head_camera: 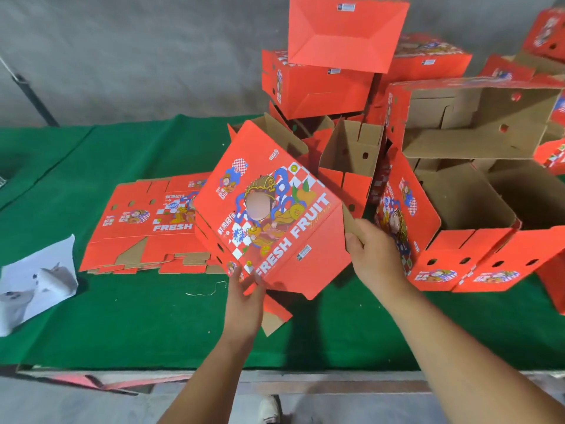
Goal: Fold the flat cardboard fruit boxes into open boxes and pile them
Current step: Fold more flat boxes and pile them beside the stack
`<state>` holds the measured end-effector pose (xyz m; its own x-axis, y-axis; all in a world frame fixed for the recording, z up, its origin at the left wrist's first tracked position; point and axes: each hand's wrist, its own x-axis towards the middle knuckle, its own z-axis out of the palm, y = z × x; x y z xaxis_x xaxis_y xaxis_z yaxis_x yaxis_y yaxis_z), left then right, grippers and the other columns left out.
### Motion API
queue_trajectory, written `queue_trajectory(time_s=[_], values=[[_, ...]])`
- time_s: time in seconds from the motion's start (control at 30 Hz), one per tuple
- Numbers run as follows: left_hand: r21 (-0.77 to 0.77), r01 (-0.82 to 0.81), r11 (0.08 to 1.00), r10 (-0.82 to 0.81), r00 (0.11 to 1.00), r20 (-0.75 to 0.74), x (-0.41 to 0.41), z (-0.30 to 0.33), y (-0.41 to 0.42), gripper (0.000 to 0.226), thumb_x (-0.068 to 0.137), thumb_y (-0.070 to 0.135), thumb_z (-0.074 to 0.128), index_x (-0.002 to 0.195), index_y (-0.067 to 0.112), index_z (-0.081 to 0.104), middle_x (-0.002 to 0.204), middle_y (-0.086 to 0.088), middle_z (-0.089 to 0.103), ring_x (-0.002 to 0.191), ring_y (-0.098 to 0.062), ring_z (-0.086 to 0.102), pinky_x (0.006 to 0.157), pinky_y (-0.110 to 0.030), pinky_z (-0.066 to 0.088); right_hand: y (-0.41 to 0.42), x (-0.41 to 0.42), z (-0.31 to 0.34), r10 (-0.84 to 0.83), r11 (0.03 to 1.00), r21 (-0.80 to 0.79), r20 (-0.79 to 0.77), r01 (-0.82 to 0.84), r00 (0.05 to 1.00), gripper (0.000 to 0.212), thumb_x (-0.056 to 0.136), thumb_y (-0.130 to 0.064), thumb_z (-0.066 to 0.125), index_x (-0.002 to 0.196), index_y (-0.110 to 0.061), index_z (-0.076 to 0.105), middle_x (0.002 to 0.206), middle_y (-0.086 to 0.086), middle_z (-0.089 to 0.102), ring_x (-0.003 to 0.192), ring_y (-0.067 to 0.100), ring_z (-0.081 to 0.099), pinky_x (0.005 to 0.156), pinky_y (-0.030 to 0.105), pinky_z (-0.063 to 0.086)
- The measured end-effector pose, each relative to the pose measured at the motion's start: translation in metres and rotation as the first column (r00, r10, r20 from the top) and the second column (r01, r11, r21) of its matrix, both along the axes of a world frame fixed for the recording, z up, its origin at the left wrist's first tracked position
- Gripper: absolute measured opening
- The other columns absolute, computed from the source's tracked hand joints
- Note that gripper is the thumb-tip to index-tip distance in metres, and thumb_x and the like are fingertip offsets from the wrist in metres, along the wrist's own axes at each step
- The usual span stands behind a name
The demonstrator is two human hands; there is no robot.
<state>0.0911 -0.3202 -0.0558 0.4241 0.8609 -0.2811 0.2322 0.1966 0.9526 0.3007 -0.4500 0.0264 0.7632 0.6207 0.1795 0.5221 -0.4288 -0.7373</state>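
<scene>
A red fruit box (269, 209) printed FRESH FRUIT is held tilted above the green table, its printed face toward me. My left hand (244, 298) grips its near lower corner, thumb on the printed face. My right hand (376, 252) pinches a brown flap at the box's right edge. A stack of flat red boxes (146, 228) lies on the table to the left, partly behind the held box. Folded open boxes (477, 123) are piled at the right and back, some on their sides with brown insides showing.
The table is covered in green felt (122, 316). Crumpled white paper (36, 280) lies at the left edge. A thin thread (208, 291) rests near the middle. The table's front edge and a shoe (269, 408) show below. A grey wall stands behind.
</scene>
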Motion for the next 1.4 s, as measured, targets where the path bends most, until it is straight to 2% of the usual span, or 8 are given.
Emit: queue_trajectory(time_s=[0.1, 0.2, 0.3, 0.5, 0.6, 0.7, 0.97, 1.4], values=[[0.104, 0.17, 0.98, -0.16, 0.982, -0.099, 0.009, 0.006, -0.001, 0.081, 0.079, 0.03, 0.077, 0.147, 0.035, 0.033, 0.138, 0.001, 0.062, 0.122, -0.014, 0.065, 0.097, -0.038, 0.056, 0.002, -0.003, 0.002, -0.001, 1.0, 0.028, 0.002, 0.001, 1.0, 0.011, 0.101, -0.012, 0.054, 0.104, -0.017, 0.064, 0.09, -0.003, 0.067, 0.085, 0.022, 0.063, 0.068, 0.037, 0.049], [0.204, 0.361, 0.91, -0.186, 0.795, -0.577, 0.019, 0.0, -0.001, 0.142, 0.063, 0.066, 0.084, 0.16, 0.033, -0.014, 0.169, -0.013, 0.0, 0.154, -0.039, 0.018, 0.124, -0.057, 0.02, 0.006, -0.006, 0.005, -0.014, 0.999, 0.046, 0.022, 0.013, 1.0, 0.016, 0.101, -0.011, 0.054, 0.11, -0.017, 0.065, 0.096, -0.003, 0.068, 0.09, 0.02, 0.063, 0.077, 0.043, 0.055], [0.216, 0.298, 0.93, -0.094, 0.761, -0.642, 0.02, -0.009, -0.005, 0.147, 0.064, 0.059, 0.087, 0.154, 0.041, -0.028, 0.167, -0.006, -0.019, 0.148, -0.044, 0.03, 0.121, -0.059, 0.023, 0.01, -0.008, 0.012, -0.027, 0.998, 0.065, 0.029, 0.025, 0.999, 0.026, 0.1, -0.012, 0.052, 0.121, -0.022, 0.065, 0.108, -0.004, 0.069, 0.1, 0.018, 0.064, 0.085, 0.042, 0.056], [0.136, 0.002, 0.991, 0.041, 0.948, -0.315, 0.011, -0.025, 0.024, 0.1, 0.089, 0.002, 0.059, 0.163, 0.021, -0.005, 0.165, -0.017, 0.01, 0.141, -0.039, 0.034, 0.11, -0.045, 0.037, 0.019, -0.002, 0.022, -0.039, 0.997, 0.067, 0.126, 0.031, 0.991, 0.038, 0.099, -0.009, 0.057, 0.134, -0.02, 0.065, 0.121, -0.001, 0.064, 0.11, 0.017, 0.058, 0.087, 0.025, 0.042], [0.192, 0.005, 0.981, 0.033, 0.98, -0.196, 0.002, -0.019, 0.042, 0.075, 0.1, 0.013, 0.053, 0.157, 0.042, 0.014, 0.141, 0.004, 0.061, 0.115, -0.031, 0.063, 0.095, -0.047, 0.049, 0.029, -0.006, 0.028, -0.025, 0.998, 0.056, 0.273, 0.01, 0.962, 0.036, 0.1, -0.009, 0.058, 0.134, -0.019, 0.065, 0.112, 0.001, 0.061, 0.103, 0.024, 0.058, 0.082, 0.033, 0.045], [0.174, 0.0, 0.985, 0.007, 0.999, -0.038, -0.012, -0.009, 0.057, 0.056, 0.102, 0.023, 0.057, 0.143, 0.055, 0.035, 0.116, 0.031, 0.069, 0.104, -0.005, 0.07, 0.089, -0.043, 0.052, 0.041, -0.009, 0.039, 0.012, 0.997, 0.06, 0.394, -0.038, 0.919, 0.038, 0.101, -0.013, 0.056, 0.138, -0.021, 0.062, 0.108, -0.001, 0.058, 0.1, 0.026, 0.059, 0.08, 0.038, 0.049], [0.128, -0.048, 0.991, 0.041, 0.998, 0.056, -0.079, 0.039, 0.102, 0.043, 0.081, 0.043, 0.065, 0.123, 0.05, 0.064, 0.092, 0.006, 0.079, 0.079, -0.006, 0.074, 0.065, -0.025, 0.054, 0.08, -0.013, 0.057, -0.023, 0.996, 0.094, 0.323, -0.008, 0.946, 0.025, 0.1, -0.023, 0.062, 0.124, -0.021, 0.068, 0.113, -0.011, 0.061, 0.097, 0.001, 0.053, 0.072, -0.004, 0.033], [0.075, 0.168, 0.983, -0.17, 0.985, 0.024, -0.159, 0.105, 0.196, 0.049, 0.068, 0.03, 0.073, 0.114, 0.044, 0.073, 0.103, -0.003, 0.08, 0.083, -0.012, 0.075, 0.077, -0.036, 0.051, 0.111, -0.037, 0.052, 0.057, 0.956, 0.29, -0.012, -0.051, 0.998, 0.013, 0.096, -0.043, 0.053, 0.095, -0.031, 0.056, 0.087, -0.002, 0.068, 0.083, 0.023, 0.069, 0.072, 0.057, 0.059]])
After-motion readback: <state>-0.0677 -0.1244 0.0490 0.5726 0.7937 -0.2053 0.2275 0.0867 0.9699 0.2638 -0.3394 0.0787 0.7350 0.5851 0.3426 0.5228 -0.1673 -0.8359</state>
